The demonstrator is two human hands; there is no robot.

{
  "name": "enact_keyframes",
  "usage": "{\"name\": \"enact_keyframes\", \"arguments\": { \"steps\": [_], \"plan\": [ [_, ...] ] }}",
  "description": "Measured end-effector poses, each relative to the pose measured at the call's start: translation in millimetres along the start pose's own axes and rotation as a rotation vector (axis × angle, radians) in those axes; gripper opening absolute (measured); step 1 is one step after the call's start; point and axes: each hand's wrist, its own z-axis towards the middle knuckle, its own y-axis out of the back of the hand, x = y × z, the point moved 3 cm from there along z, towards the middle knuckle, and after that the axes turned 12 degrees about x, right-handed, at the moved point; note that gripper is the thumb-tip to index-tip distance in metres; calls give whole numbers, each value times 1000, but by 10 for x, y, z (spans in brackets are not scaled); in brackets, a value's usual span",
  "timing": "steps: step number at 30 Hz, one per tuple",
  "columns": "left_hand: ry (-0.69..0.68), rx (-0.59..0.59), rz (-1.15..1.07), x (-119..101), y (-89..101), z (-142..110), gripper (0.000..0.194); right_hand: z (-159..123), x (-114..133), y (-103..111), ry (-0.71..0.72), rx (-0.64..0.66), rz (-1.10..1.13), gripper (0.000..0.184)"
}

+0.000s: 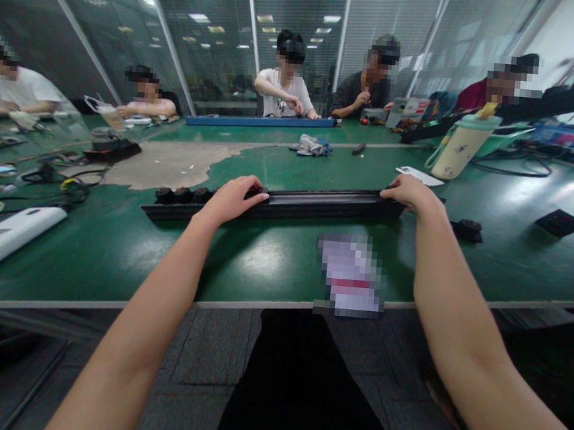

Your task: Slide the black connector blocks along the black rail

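A long black rail (327, 203) lies across the table in front of me. Several black round parts (182, 195) sit in a row along its left portion. My left hand (236, 199) is on the rail left of the middle, thumb and fingers closed round a dark round part (264, 190) that they mostly cover. Toward the rail's right end, my right hand (411, 190) grips its edge, with the fingertips bent on the top. Another small black part (466, 230) lies just past that end.
A phone-like blurred thing (352, 276) lies at the table's front edge. The green tabletop (264, 256) also bears a white device (14, 236), a cream bottle (466, 146), grey gloves (312, 145), cables and a black box (562, 223). Several people work across the table, one at a blue rail (259, 121).
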Motion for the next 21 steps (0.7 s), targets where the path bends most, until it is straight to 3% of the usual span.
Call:
{"name": "enact_keyframes", "arguments": {
  "steps": [21],
  "plan": [
    [-10,-5,4,2,-4,5,39,25,-4,-1,-12,-29,-60,32]
  ]
}}
